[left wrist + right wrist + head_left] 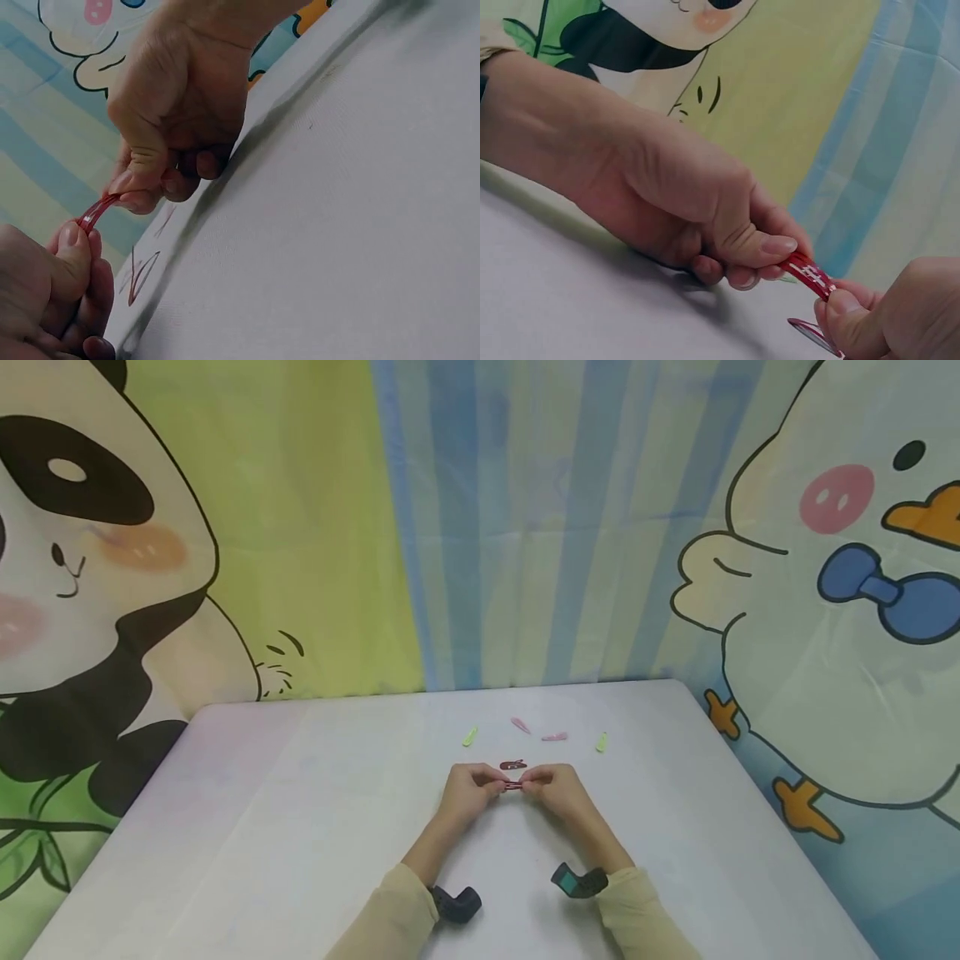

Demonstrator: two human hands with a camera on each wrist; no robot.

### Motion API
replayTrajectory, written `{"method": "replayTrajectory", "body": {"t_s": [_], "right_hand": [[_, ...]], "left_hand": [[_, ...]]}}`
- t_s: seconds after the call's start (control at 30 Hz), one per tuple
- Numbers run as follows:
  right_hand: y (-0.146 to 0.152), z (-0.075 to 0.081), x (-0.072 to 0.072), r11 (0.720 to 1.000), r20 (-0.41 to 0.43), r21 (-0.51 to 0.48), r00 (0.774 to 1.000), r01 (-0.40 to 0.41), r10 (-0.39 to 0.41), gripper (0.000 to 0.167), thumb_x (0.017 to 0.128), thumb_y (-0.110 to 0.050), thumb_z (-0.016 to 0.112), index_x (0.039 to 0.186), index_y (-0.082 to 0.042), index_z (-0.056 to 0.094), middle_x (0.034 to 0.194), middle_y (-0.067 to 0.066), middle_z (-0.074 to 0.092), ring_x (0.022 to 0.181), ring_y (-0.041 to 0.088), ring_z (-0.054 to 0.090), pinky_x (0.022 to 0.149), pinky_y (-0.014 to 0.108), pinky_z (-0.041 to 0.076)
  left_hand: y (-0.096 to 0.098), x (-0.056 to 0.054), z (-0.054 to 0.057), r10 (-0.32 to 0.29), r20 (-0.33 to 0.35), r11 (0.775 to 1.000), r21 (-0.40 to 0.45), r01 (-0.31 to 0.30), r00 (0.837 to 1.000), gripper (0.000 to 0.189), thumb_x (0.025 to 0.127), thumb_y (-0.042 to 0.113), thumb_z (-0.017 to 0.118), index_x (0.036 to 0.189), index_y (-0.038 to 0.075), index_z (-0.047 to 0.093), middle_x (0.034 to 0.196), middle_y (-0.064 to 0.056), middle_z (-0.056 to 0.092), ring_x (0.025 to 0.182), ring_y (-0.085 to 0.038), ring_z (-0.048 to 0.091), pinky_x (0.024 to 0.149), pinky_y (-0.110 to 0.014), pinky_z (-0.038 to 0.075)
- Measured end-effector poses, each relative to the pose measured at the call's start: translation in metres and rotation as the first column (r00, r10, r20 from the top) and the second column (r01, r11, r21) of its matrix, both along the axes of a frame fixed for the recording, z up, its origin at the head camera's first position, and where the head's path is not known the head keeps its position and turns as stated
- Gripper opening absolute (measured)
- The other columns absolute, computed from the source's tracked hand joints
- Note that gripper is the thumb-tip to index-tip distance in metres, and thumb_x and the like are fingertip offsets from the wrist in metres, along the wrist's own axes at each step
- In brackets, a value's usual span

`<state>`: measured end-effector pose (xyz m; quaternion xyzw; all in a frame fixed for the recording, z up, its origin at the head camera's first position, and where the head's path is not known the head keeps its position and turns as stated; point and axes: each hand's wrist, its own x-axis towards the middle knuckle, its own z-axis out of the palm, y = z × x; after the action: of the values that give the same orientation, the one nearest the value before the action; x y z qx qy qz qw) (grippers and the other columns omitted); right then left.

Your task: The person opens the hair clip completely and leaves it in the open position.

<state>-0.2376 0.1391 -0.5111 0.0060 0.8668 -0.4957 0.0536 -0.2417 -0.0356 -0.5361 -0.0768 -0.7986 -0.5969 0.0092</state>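
Note:
A red snap hair clip (513, 786) with white marks on its face (810, 275) is stretched between both hands, just above the white table. My left hand (470, 792) pinches one end between thumb and fingertips. At the other end, my right hand (557, 789) pinches it the same way, as the left wrist view shows with the clip (96, 213) slightly bowed. Right beyond the fingers lies a second dark red hair clip (513, 765), its frame spread apart in the left wrist view (138, 277).
Farther back on the white table (315, 810) lie a green hair clip (470, 737), two pink ones, one tilted (521, 725) and one flat across (555, 737), and another green clip (602, 742) at right. A printed curtain (510, 527) hangs behind the table.

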Motion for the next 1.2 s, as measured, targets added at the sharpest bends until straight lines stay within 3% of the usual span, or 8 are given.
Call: {"method": "replayTrajectory", "body": {"t_s": [0.13, 0.37, 0.5, 0.7, 0.8, 1.0, 1.2], "right_hand": [[0.004, 0.002, -0.002, 1.0, 0.038, 0.012, 0.999, -0.012, 0.011, 0.007, 0.082, -0.008, 0.072, 0.089, -0.006, 0.074, 0.082, 0.004, 0.07, 0.072, 0.013, 0.055, 0.066, 0.024, 0.043], [0.015, 0.001, -0.006, 0.999, 0.055, -0.011, 0.997, -0.05, 0.051, 0.015, 0.082, -0.015, 0.074, 0.093, -0.005, 0.074, 0.083, 0.003, 0.07, 0.073, 0.012, 0.054, 0.066, 0.024, 0.043], [0.017, 0.0, -0.008, 0.998, 0.075, -0.027, 0.996, -0.056, 0.058, 0.015, 0.082, -0.016, 0.073, 0.094, -0.006, 0.074, 0.085, 0.001, 0.069, 0.073, 0.012, 0.053, 0.067, 0.024, 0.042], [0.019, 0.002, -0.008, 0.997, 0.103, -0.022, 0.991, -0.08, 0.082, 0.016, 0.083, -0.019, 0.073, 0.095, -0.009, 0.074, 0.086, 0.0, 0.068, 0.073, 0.013, 0.052, 0.066, 0.024, 0.042], [0.02, 0.003, -0.008, 0.995, 0.111, -0.006, 0.989, -0.097, 0.097, 0.018, 0.083, -0.023, 0.073, 0.096, -0.012, 0.075, 0.088, -0.001, 0.068, 0.075, 0.013, 0.053, 0.066, 0.025, 0.043], [0.024, -0.001, -0.009, 0.989, 0.047, 0.047, 0.989, -0.139, 0.137, 0.016, 0.082, -0.028, 0.073, 0.097, -0.02, 0.075, 0.091, -0.003, 0.069, 0.077, 0.014, 0.055, 0.068, 0.025, 0.045], [0.023, -0.011, -0.01, 0.983, -0.122, 0.095, 0.979, -0.154, 0.165, 0.015, 0.081, -0.018, 0.074, 0.095, -0.021, 0.074, 0.088, -0.005, 0.071, 0.077, 0.011, 0.057, 0.069, 0.022, 0.048]], "left_hand": [[-0.002, -0.002, -0.003, -0.027, -0.014, 1.0, 0.005, 0.027, 1.0, 0.005, 0.079, 0.005, 0.073, 0.082, 0.008, 0.076, 0.08, -0.005, 0.073, 0.068, -0.007, 0.061, 0.062, -0.022, 0.05], [-0.008, -0.005, -0.015, -0.072, -0.164, 0.991, -0.123, 0.052, 0.984, 0.01, 0.082, 0.025, 0.074, 0.09, 0.02, 0.077, 0.085, 0.005, 0.073, 0.072, -0.004, 0.057, 0.063, -0.02, 0.047], [-0.01, -0.003, -0.013, -0.125, -0.276, 0.981, -0.178, 0.077, 0.953, 0.016, 0.082, 0.025, 0.074, 0.096, 0.019, 0.076, 0.085, 0.007, 0.072, 0.067, -0.004, 0.052, 0.058, -0.019, 0.044], [-0.011, -0.003, -0.014, -0.18, -0.425, 0.957, -0.284, 0.058, 0.887, 0.019, 0.081, 0.022, 0.074, 0.099, 0.016, 0.075, 0.085, 0.007, 0.071, 0.066, -0.002, 0.052, 0.058, -0.016, 0.044], [-0.011, -0.003, -0.013, -0.189, -0.451, 0.945, -0.325, 0.036, 0.873, 0.018, 0.081, 0.02, 0.074, 0.099, 0.015, 0.075, 0.086, 0.005, 0.072, 0.07, -0.003, 0.057, 0.062, -0.017, 0.047], [-0.011, -0.004, -0.012, -0.176, -0.472, 0.931, -0.366, -0.01, 0.864, 0.018, 0.081, 0.02, 0.074, 0.098, 0.014, 0.076, 0.087, 0.004, 0.073, 0.079, -0.005, 0.065, 0.07, -0.021, 0.052], [-0.01, -0.003, -0.011, -0.133, -0.476, 0.938, -0.344, -0.045, 0.869, 0.017, 0.08, 0.018, 0.075, 0.096, 0.013, 0.076, 0.085, 0.002, 0.074, 0.077, -0.006, 0.066, 0.069, -0.024, 0.053]]}}
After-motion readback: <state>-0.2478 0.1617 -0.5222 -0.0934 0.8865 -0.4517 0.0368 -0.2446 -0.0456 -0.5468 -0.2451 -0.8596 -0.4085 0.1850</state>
